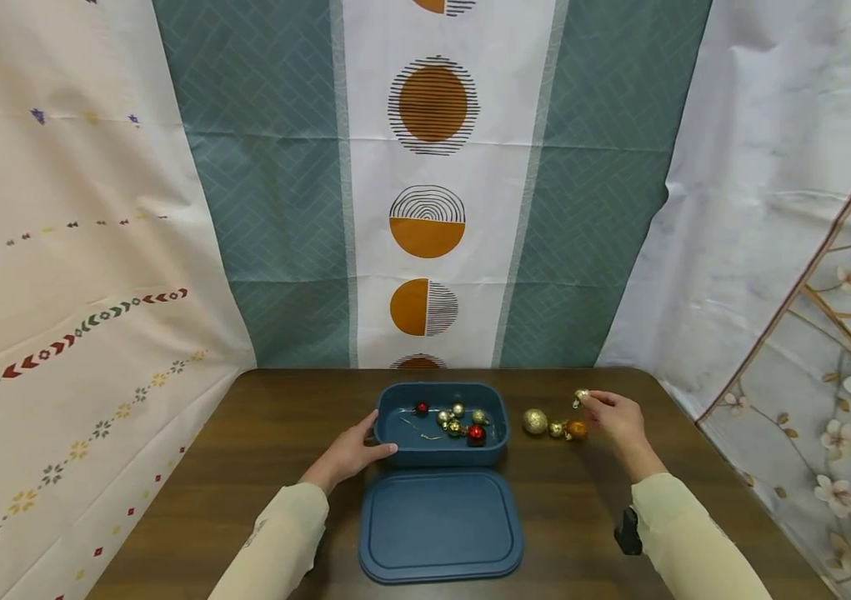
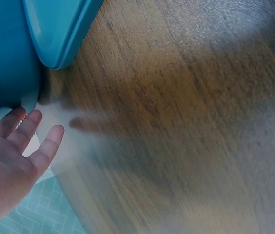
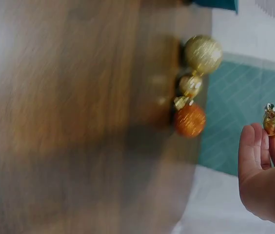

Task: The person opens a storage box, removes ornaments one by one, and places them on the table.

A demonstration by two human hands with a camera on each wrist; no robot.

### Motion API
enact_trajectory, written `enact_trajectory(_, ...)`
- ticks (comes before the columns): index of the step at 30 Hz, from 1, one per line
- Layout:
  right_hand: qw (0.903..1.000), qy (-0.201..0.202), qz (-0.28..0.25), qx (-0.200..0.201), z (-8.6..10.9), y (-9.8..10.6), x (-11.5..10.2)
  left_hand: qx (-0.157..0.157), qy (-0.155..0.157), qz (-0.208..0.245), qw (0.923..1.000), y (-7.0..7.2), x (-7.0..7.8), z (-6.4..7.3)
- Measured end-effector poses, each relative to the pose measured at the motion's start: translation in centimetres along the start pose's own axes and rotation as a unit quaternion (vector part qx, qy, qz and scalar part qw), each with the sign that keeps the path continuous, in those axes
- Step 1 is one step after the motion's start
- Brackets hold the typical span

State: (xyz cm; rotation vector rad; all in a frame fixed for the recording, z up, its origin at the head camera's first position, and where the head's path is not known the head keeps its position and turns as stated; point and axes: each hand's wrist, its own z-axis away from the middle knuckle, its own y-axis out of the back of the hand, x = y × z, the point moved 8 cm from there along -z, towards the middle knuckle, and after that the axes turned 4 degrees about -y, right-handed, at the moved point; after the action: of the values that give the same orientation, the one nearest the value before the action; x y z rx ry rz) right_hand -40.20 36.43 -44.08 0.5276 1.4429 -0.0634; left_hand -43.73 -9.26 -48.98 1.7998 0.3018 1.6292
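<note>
My right hand [image 1: 620, 423] pinches a small gold bauble [image 3: 272, 122] between thumb and fingers, above the table's right side. Below and left of it, a large glittery gold bauble [image 1: 534, 422], a small shiny gold bauble [image 3: 190, 85] and an orange bauble [image 3: 190, 120] lie in a row. My left hand [image 1: 350, 454] rests with extended fingers against the left side of a blue open box [image 1: 440, 457]. Inside the box are several gold baubles [image 1: 454, 427], a larger red bauble [image 1: 476, 434] and a small red bauble [image 1: 422, 407].
A flat blue lid [image 1: 440, 525] lies on the wooden table [image 1: 245, 467] right in front of the box. Patterned cloths hang behind the table [image 1: 433, 208] and along both sides. A dark strap piece [image 1: 628, 532] hangs at my right sleeve.
</note>
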Motion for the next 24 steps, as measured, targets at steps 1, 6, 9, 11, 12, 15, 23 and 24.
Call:
enact_trajectory(1,1.0000,-0.003,0.002,0.002,0.0,0.4,0.4,-0.001,-0.002,0.001,1.0000,0.0,0.1,0.0)
enact_trajectory(6,0.9996,-0.022,0.006,0.017,-0.2,1.9,2.3,-0.001,-0.003,-0.003,1.0000,0.0,0.3,0.1)
enact_trajectory(9,0.9987,-0.030,0.025,0.033,-0.4,2.7,3.6,-0.001,0.002,-0.002,1.0000,0.0,0.2,0.1)
enact_trajectory(11,0.9982,-0.030,0.037,0.037,-0.6,2.9,4.4,-0.001,0.005,-0.002,1.0000,0.0,0.0,0.0)
enact_trajectory(12,0.9978,-0.031,0.042,0.040,-0.7,3.0,4.9,-0.001,0.007,0.000,1.0000,0.0,0.0,0.0)
enact_trajectory(15,0.9980,-0.035,0.039,0.036,-1.0,2.9,6.0,0.000,0.012,0.003,0.9999,0.0,-0.2,0.0)
enact_trajectory(23,0.9969,-0.067,0.041,0.005,-1.8,2.3,8.2,-0.001,0.014,0.009,0.9999,0.1,-0.1,-0.1)
enact_trajectory(24,0.9967,-0.069,0.043,0.005,-1.9,2.2,8.3,-0.001,0.015,0.011,0.9998,0.0,-0.1,-0.1)
